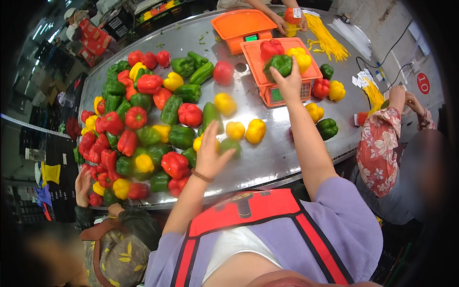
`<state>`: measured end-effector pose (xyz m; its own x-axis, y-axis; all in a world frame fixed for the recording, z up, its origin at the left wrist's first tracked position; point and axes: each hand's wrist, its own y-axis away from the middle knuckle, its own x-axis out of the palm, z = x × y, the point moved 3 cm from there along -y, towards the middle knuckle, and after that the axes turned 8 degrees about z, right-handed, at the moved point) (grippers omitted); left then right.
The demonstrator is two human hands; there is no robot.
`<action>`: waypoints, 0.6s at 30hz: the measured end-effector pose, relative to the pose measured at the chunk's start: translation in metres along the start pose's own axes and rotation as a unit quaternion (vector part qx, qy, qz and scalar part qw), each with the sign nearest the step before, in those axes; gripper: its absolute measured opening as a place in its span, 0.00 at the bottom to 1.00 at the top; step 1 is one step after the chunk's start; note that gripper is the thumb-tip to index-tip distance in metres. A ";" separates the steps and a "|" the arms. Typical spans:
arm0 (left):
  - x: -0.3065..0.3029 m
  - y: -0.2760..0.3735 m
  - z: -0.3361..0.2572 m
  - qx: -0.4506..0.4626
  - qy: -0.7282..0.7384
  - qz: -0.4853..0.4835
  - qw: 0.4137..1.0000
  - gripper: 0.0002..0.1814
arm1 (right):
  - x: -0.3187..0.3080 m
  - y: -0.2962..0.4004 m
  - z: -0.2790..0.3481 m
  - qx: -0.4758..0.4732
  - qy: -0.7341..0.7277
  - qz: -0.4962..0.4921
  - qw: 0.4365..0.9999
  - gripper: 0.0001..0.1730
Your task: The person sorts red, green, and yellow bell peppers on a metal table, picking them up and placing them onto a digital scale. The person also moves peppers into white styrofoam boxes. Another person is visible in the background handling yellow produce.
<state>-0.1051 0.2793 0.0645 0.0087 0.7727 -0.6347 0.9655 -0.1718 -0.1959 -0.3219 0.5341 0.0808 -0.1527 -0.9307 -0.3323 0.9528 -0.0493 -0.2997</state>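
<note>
My right hand [289, 79] grips a green bell pepper [280, 65] over the tray of an orange digital scale [255, 68]. Beside it on that tray are a red bell pepper [271, 49] and a yellow bell pepper [300, 59]. My left hand [211, 155], a bracelet at its wrist, has its fingers apart and holds nothing. It hovers over the right side of the pepper pile, near a green pepper [230, 147] and a yellow pepper [235, 130]. Another yellow pepper [255, 131] lies a little to the right on the metal table [267, 158].
A second orange scale [244, 24] stands behind. Several peppers lie right of the near scale, by a green one [327, 128]. Yellow ties [328, 36] lie at the back right. Co-workers' hands are at the far edge [283, 23], right [403, 98] and lower left [83, 186].
</note>
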 end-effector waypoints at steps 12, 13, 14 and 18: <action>-0.035 0.049 0.044 -0.106 0.046 -0.071 0.991 0.37 | -0.080 0.045 0.029 0.043 -0.278 0.032 0.959 0.43; -0.041 0.057 0.048 -0.119 0.061 -0.080 0.988 0.36 | -0.100 0.072 0.038 0.055 -0.376 0.088 0.921 0.39; -0.045 0.063 0.054 -0.122 0.048 -0.088 0.987 0.35 | -0.113 0.097 0.050 0.030 -0.491 0.198 0.848 0.37; -0.039 0.057 0.064 -0.095 0.142 -0.118 0.978 0.24 | -0.080 0.182 0.021 0.176 -0.606 0.415 0.655 0.29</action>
<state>-0.0674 0.2008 0.0301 -0.1739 0.9205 -0.3500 0.9801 0.1272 -0.1523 -0.1312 0.5920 0.0716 0.5744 -0.2829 0.7681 0.6096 0.7741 -0.1708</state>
